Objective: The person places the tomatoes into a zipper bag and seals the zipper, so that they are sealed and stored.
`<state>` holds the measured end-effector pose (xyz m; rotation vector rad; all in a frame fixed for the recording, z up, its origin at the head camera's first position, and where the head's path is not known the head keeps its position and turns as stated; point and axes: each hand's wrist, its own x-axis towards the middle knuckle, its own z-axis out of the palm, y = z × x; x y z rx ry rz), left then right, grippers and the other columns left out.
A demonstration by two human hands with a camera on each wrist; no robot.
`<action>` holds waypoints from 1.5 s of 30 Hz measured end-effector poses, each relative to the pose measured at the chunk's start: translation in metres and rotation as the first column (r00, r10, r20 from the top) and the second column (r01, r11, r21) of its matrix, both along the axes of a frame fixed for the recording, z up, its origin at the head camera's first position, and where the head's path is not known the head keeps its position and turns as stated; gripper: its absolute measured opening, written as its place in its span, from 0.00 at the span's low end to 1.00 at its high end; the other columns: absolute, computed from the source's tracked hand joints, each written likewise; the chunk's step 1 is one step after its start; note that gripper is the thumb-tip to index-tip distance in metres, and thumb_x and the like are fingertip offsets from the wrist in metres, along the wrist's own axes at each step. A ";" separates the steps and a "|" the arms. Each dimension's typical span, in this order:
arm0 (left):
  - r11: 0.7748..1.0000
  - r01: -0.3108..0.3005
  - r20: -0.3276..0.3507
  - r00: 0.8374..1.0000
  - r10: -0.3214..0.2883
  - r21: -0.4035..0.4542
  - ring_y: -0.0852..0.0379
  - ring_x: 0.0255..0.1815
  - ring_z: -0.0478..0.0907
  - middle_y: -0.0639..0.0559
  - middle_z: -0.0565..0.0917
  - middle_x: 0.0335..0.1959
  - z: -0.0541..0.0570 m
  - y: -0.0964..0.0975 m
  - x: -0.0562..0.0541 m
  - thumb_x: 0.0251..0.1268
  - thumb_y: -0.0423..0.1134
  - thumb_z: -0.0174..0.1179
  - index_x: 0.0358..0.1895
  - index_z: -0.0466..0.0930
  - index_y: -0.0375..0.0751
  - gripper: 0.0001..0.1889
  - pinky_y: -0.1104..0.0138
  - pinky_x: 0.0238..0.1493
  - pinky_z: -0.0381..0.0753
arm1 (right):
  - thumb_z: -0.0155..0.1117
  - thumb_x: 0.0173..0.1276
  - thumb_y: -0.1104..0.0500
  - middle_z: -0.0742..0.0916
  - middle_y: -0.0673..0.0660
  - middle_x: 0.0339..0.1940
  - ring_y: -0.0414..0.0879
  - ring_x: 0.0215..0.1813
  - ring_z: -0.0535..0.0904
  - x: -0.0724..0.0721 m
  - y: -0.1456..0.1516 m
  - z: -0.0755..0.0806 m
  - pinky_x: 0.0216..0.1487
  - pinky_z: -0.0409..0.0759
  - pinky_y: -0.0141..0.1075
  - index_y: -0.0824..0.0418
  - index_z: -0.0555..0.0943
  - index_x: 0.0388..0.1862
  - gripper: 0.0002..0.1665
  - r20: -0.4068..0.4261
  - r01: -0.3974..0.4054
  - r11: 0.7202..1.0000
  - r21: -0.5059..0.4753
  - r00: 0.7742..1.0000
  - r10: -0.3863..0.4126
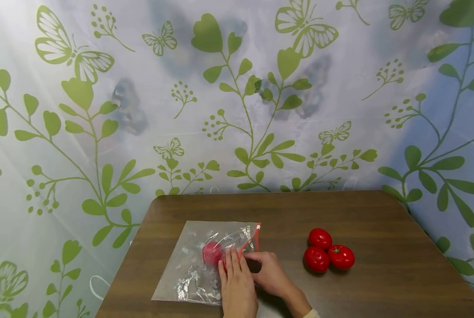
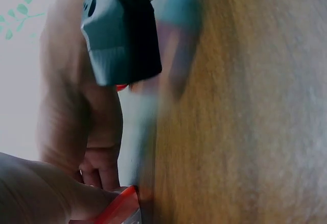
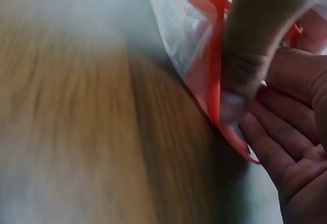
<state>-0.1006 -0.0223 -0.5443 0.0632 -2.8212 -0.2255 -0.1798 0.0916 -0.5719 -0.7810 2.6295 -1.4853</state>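
A clear zip bag [image 1: 173,282] with a red slider edge lies flat on the table, a round red tomato-like item [image 1: 211,253] inside it. My left hand [image 1: 237,285] rests on the bag near its opening, fingers straight and pointing away from me. My right hand [image 1: 271,274] reaches in from the right and pinches the bag's opening edge. In the right wrist view, its thumb [image 3: 237,86] presses against the red zip strip [image 3: 215,76]. The left wrist view has the red strip [image 2: 120,206] right at the hands. My left hand partly hides the bag's contents.
Three red tomatoes [image 1: 317,259] sit grouped to the right of the hands on the brown wooden table [image 1: 380,229]. Behind the table's far edge hangs a white curtain [image 1: 237,88] with green leaves and butterflies.
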 end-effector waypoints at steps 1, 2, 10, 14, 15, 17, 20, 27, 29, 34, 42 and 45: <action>1.000 0.001 0.001 1.000 -0.001 -0.003 0.35 0.85 0.66 0.30 0.70 0.82 0.000 0.000 0.000 0.48 0.33 0.81 0.74 0.74 0.28 0.44 0.38 0.84 0.63 | 0.85 0.61 0.58 0.95 0.48 0.56 0.43 0.58 0.90 0.000 0.002 0.000 0.66 0.87 0.42 0.53 0.93 0.59 0.25 0.010 -0.011 1.000 -0.007 1.000 0.011; 1.000 0.002 0.003 1.000 -0.002 -0.003 0.35 0.85 0.66 0.30 0.70 0.82 0.001 0.000 -0.001 0.49 0.34 0.81 0.74 0.75 0.28 0.44 0.38 0.84 0.63 | 0.85 0.62 0.58 0.95 0.47 0.55 0.42 0.58 0.90 0.000 0.005 0.001 0.65 0.87 0.40 0.52 0.93 0.59 0.24 0.023 -0.023 1.000 -0.016 0.999 0.024; 1.000 0.010 0.025 1.000 -0.010 -0.003 0.33 0.84 0.66 0.29 0.70 0.81 0.001 -0.002 -0.004 0.48 0.45 0.86 0.73 0.75 0.29 0.47 0.37 0.84 0.63 | 0.84 0.66 0.53 0.95 0.53 0.56 0.44 0.53 0.93 -0.001 0.032 0.016 0.59 0.89 0.35 0.56 0.92 0.60 0.25 0.159 -0.084 0.994 -0.066 0.983 0.094; 1.000 0.006 0.048 0.999 -0.006 0.000 0.33 0.85 0.66 0.30 0.69 0.82 0.002 -0.003 -0.005 0.45 0.41 0.87 0.73 0.75 0.29 0.49 0.37 0.85 0.62 | 0.84 0.67 0.53 0.94 0.58 0.57 0.52 0.56 0.94 -0.001 0.047 0.030 0.60 0.91 0.43 0.60 0.90 0.62 0.27 0.196 -0.104 0.993 -0.055 0.974 0.113; 1.000 0.005 0.050 0.999 -0.005 -0.001 0.33 0.85 0.66 0.30 0.69 0.82 0.003 -0.003 -0.006 0.43 0.40 0.87 0.73 0.75 0.29 0.50 0.37 0.85 0.62 | 0.84 0.67 0.53 0.94 0.58 0.58 0.54 0.57 0.94 -0.001 0.051 0.034 0.60 0.91 0.44 0.60 0.90 0.62 0.27 0.201 -0.106 0.993 -0.049 0.973 0.113; 1.000 0.004 0.050 0.999 -0.004 -0.003 0.33 0.85 0.66 0.30 0.70 0.82 0.002 -0.003 -0.006 0.38 0.38 0.89 0.74 0.74 0.29 0.53 0.37 0.85 0.63 | 0.84 0.67 0.52 0.94 0.58 0.59 0.57 0.59 0.93 0.000 0.059 0.042 0.61 0.90 0.47 0.60 0.90 0.63 0.27 0.199 -0.103 0.994 -0.045 0.974 0.110; 1.000 0.009 0.047 0.999 -0.008 -0.013 0.33 0.84 0.66 0.30 0.70 0.81 0.002 -0.004 -0.006 0.33 0.37 0.90 0.74 0.74 0.29 0.55 0.37 0.84 0.63 | 0.84 0.67 0.50 0.93 0.59 0.60 0.61 0.61 0.92 0.000 0.074 0.053 0.62 0.90 0.51 0.57 0.90 0.63 0.28 0.197 -0.093 0.995 -0.046 0.975 0.101; 1.000 0.013 0.049 0.999 -0.012 -0.017 0.32 0.85 0.66 0.29 0.70 0.81 0.001 -0.004 -0.006 0.34 0.35 0.88 0.73 0.75 0.28 0.53 0.36 0.84 0.63 | 0.84 0.65 0.46 0.93 0.58 0.62 0.61 0.62 0.91 0.004 0.109 0.077 0.61 0.90 0.54 0.53 0.90 0.64 0.30 0.182 -0.035 0.999 -0.019 0.983 0.038; 1.000 0.011 0.048 0.999 -0.010 -0.016 0.32 0.84 0.66 0.29 0.70 0.81 0.001 -0.004 -0.006 0.33 0.35 0.88 0.73 0.76 0.28 0.53 0.36 0.85 0.62 | 0.84 0.65 0.45 0.93 0.57 0.62 0.54 0.61 0.92 0.005 0.119 0.083 0.59 0.91 0.48 0.52 0.90 0.64 0.30 0.181 -0.010 1.000 -0.010 0.983 0.012; 1.000 0.005 0.044 0.999 -0.005 -0.019 0.32 0.84 0.67 0.30 0.71 0.81 0.002 -0.004 -0.007 0.30 0.35 0.89 0.74 0.75 0.29 0.55 0.36 0.85 0.62 | 0.84 0.66 0.46 0.92 0.52 0.62 0.43 0.60 0.90 0.009 0.146 0.092 0.55 0.91 0.38 0.48 0.90 0.64 0.28 0.163 0.042 0.999 -0.005 0.986 -0.041; 1.000 -0.011 0.090 0.996 0.011 -0.004 0.32 0.85 0.66 0.30 0.70 0.82 0.005 -0.003 -0.007 0.29 0.35 0.89 0.74 0.75 0.30 0.57 0.37 0.86 0.61 | 0.83 0.67 0.49 0.90 0.57 0.67 0.52 0.64 0.89 0.018 0.187 0.097 0.52 0.90 0.33 0.52 0.88 0.67 0.30 0.191 0.182 0.979 0.087 0.962 -0.196; 1.000 -0.017 0.100 0.995 0.017 0.002 0.32 0.85 0.65 0.31 0.70 0.82 0.005 -0.003 -0.007 0.28 0.34 0.89 0.75 0.75 0.30 0.57 0.37 0.86 0.60 | 0.84 0.67 0.48 0.91 0.55 0.66 0.35 0.62 0.87 0.022 0.203 0.097 0.52 0.89 0.31 0.50 0.89 0.67 0.30 0.157 0.228 0.964 0.140 0.956 -0.249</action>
